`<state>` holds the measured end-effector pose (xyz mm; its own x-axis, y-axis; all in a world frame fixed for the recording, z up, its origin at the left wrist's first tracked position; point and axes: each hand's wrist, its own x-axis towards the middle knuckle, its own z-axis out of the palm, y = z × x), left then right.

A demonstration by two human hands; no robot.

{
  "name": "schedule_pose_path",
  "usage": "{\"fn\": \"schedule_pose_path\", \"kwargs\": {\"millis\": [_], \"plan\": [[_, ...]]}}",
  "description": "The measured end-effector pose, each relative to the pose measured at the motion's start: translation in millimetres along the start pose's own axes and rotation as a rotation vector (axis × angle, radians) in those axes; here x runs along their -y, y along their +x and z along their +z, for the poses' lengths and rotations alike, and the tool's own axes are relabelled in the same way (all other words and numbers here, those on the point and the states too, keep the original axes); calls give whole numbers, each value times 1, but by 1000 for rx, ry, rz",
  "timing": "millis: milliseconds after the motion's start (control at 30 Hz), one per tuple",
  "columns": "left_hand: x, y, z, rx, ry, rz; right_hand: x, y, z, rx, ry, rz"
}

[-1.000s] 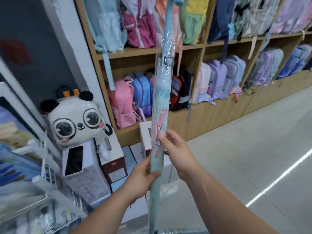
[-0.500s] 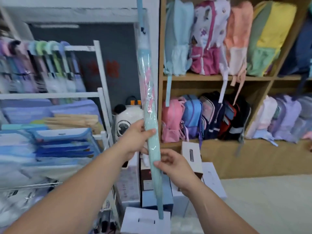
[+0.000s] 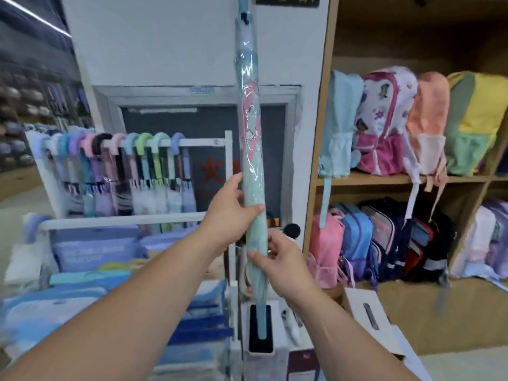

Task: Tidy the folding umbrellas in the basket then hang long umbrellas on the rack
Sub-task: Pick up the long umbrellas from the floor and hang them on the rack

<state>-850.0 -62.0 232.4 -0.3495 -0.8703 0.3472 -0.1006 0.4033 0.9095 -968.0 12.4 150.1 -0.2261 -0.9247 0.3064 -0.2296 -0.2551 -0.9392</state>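
Observation:
I hold a long teal umbrella (image 3: 249, 111) upright in its clear plastic sleeve, with a pink cartoon print on it. My left hand (image 3: 229, 213) grips its shaft from the left, and my right hand (image 3: 277, 259) grips it just below. The handle end runs out of the top of the frame; the tip points down. To the left stands a white rack (image 3: 203, 143) whose top bar carries several long umbrellas (image 3: 143, 171) hung by their curved handles. The right end of that bar is bare. No basket of folding umbrellas is visible.
Wooden shelves (image 3: 384, 178) at the right hold backpacks. White boxes (image 3: 365, 312) sit on the floor below my hands. Stacked blue and white packaged goods (image 3: 90, 251) fill the lower left under the rack. A white wall with a dark panel (image 3: 209, 119) is behind.
My view has swung left from the backpack shelves to the rack. The umbrella has stayed upright in both hands, and my left hand has shifted above my right.

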Motion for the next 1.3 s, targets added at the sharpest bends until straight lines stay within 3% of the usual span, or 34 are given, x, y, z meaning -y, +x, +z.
{"fn": "schedule_pose_path", "kwargs": {"millis": [167, 367, 633, 900, 1133, 1300], "plan": [[-4, 34, -77, 24, -4, -16, 24, 43, 69, 36, -46, -17], [-8, 77, -138, 7, -1, 4, 64, 95, 87, 158, -176, -33], [-38, 149, -155, -129, -6, 113, 79, 190, 98, 75, -300, -190], [-79, 216, -161, -212, -5, 202, 97, 288, 93, 41, -234, -342], [-78, 233, -175, -65, 59, 152, 114, 318, 93, 23, -298, -395], [-77, 246, -183, -1, 146, 200, 137, 331, 94, 33, -190, -386]]}}
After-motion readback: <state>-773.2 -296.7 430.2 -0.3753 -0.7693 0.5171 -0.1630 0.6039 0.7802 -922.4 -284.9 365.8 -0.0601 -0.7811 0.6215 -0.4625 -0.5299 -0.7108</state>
